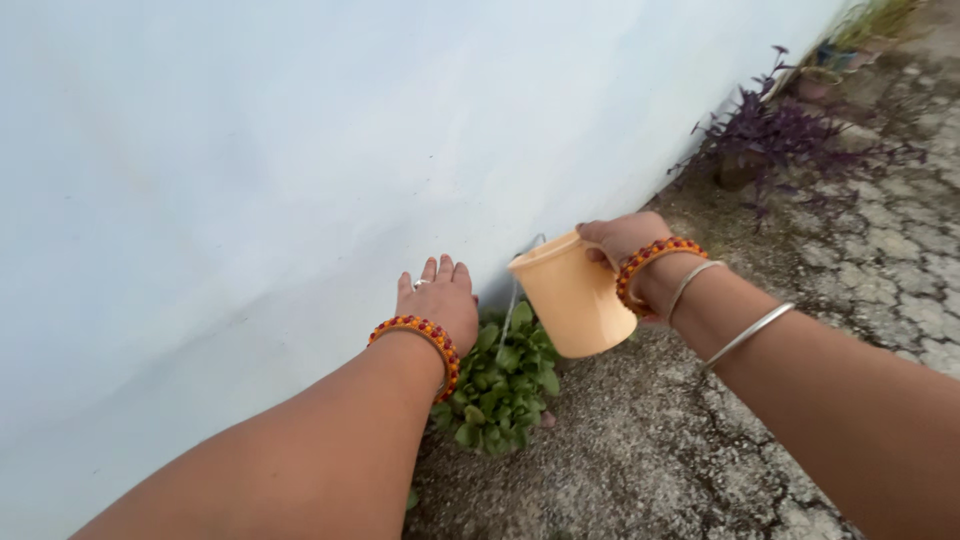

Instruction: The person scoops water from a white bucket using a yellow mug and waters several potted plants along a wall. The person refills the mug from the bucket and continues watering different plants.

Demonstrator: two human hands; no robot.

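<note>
Against the pale blue wall [300, 150], which fills the left and centre of the view, the left hand [440, 300] lies flat, fingers together and stretched out, holding nothing. A ring shows on one finger; a beaded orange-and-red bangle [420, 335] circles the wrist. Just right of that hand and below it, a small green leafy plant [505, 385] grows at the foot of the wall, its leaves rounded and glossy. Above the plant, the right hand [620, 238] grips a peach plastic mug [570, 295] by its handle, tilted toward the wall, with a thin stream of water [510, 310] falling from its rim to the leaves. That wrist carries a matching beaded bangle and two plain silver bangles [745, 335]. Ground [650, 440] is rough, cracked, gravelly concrete. Far right, along the wall's base, a purple-leaved plant [770, 135] sprawls, well apart from the mug.
</note>
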